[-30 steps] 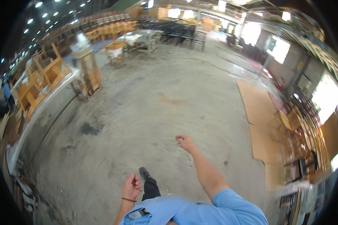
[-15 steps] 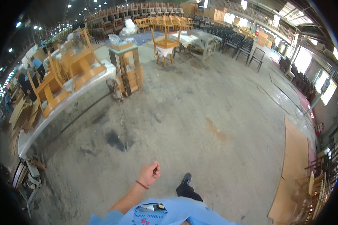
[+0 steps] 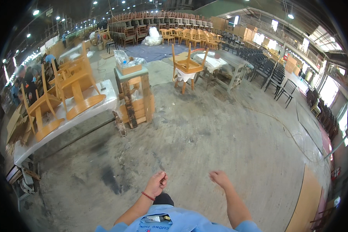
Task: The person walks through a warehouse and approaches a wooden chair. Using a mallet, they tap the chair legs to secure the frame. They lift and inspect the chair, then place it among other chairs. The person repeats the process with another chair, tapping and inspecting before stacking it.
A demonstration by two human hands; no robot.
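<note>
My left hand (image 3: pixel 157 183), with a red bead bracelet (image 3: pixel 148 196) at its wrist, is held in front of my body. Its fingers are curled closed around something small and dark that I cannot make out. Further right, my right hand (image 3: pixel 219 178) hangs over the concrete floor (image 3: pixel 189 154). Motion blurs its fingers, and no object shows in it. Both hands are in the air, touching no furniture. Ahead of them, an upturned wooden chair (image 3: pixel 189 66) rests on a white-covered stool (image 3: pixel 185 77).
At left, wooden chairs (image 3: pixel 79 94) lie on a plastic-covered bench (image 3: pixel 73 120). Beside it, a green-topped stand (image 3: pixel 131 73) carries a cardboard box (image 3: pixel 128 69). A metal worktable (image 3: pixel 236 71) and rows of black chairs (image 3: pixel 287 92) stand beyond. A hose (image 3: pixel 276 116) trails along the floor at right.
My right hand has come into view at the right. The chairs, stand and worktable appear nearer as I move forward. My left hand remains curled.
</note>
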